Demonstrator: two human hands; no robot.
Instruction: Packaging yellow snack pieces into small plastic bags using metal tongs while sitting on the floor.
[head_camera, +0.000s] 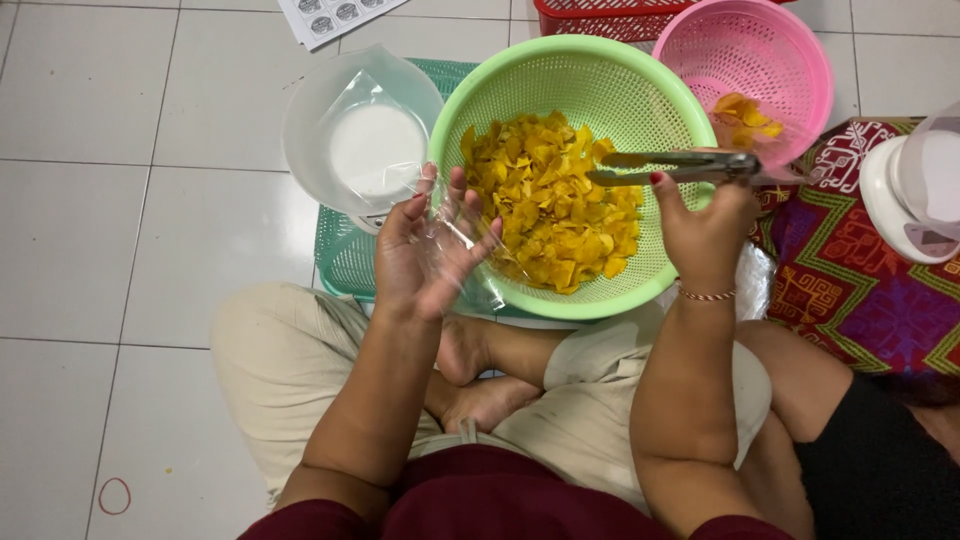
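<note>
Two bare hands work over a green colander (600, 75) heaped with yellow chips (550, 200), seen from above; we look down on a person sitting cross-legged on a white tiled floor (90, 230). Our left hand (425, 255) holds a clear plastic bag (460, 245) at the colander's near left rim, fingers spread apart and lightly curled to keep its mouth open. Our right hand (705, 230) has its fingers clamped around metal tongs (665, 165); the tong tips lie nearly closed just above the chips, and we cannot tell whether they grip any. A pink colander (760, 50) with a few chips sits behind to the right; a clear bowl (345, 125) rests on a scale to the left; a patterned cloth (850, 260) lies on the right. We judge the bag is flimsy and could collapse or slip from the loose hold; chips might then spill onto our lap or the floor; brittle chips could also crack if the tongs squeeze hard.
</note>
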